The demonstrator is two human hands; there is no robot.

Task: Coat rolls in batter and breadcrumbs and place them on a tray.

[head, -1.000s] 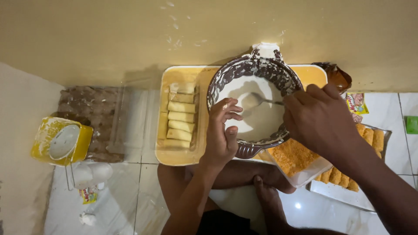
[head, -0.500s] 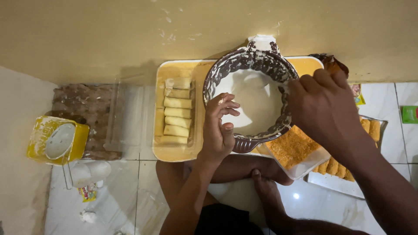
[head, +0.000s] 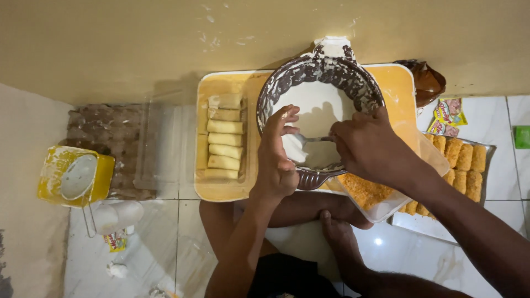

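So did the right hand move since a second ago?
Yes. The right hand slid left over the patterned round bowl, from its right rim towards the middle, holding a metal spoon.
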